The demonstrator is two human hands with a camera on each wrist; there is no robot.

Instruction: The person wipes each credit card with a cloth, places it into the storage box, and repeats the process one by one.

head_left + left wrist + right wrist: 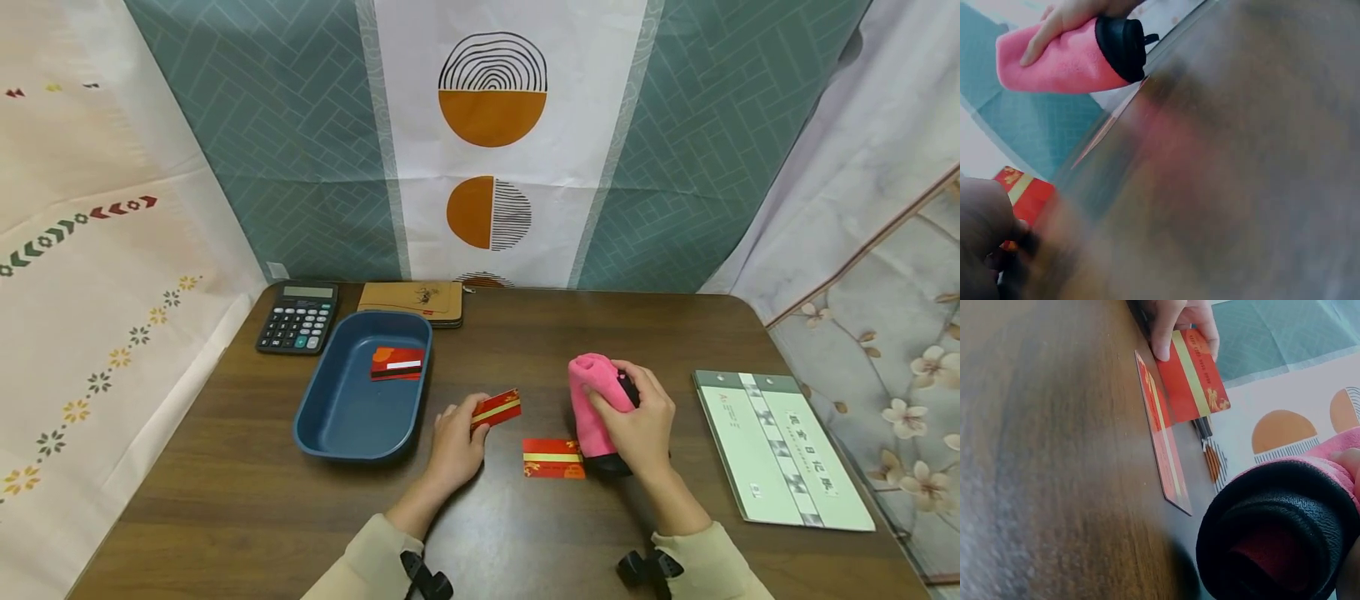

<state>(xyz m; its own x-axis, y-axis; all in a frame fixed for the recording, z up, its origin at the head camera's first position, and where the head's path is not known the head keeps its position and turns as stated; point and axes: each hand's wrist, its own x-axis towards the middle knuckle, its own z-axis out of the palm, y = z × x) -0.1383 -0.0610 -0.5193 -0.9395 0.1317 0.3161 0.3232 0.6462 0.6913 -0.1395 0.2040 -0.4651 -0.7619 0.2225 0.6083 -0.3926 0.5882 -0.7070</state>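
My left hand pinches a red card with a gold stripe between thumb and fingers, above the table. A second red card with a gold stripe lies flat on the wood between my hands. With my right hand I grip a pink fleece pouch, its black end facing down toward the table; a dark hollow with pink inside shows in the right wrist view. Left of my left hand is a blue tray, which holds a red and black card.
At the back left are a calculator and a tan notebook. On the right lies a pale green pad. The wooden table ends at a patterned cloth backdrop.
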